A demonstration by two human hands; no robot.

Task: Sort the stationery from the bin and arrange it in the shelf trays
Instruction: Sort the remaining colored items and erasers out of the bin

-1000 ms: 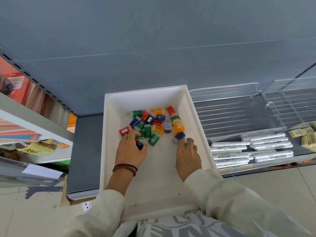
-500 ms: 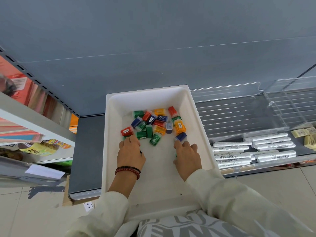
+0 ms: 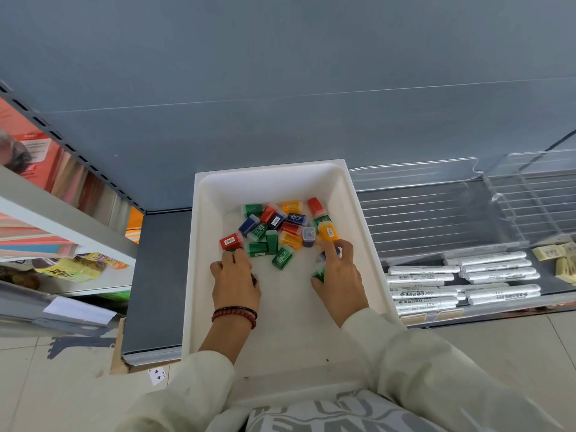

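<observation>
Grey shelving (image 3: 280,88) backs a white bin (image 3: 195,275) where the coloured boxes (image 3: 282,232) lie mostly unsorted, none yet in the clear shelf trays (image 3: 436,213) beside the silver markers (image 3: 424,270), the right hand (image 3: 338,275) clasping two, the left hand (image 3: 235,277) curled, its hold hidden.

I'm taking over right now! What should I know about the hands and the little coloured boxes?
Left hand: fingers curled over a dark box that is mostly hidden.
Right hand: grips a green box and a blue box.
The pile of small boxes lies in the white bin.
The clear shelf tray to the right holds silver markers.
Done: no small boxes in the trays yet.
Left: sort them all into the trays.
</observation>
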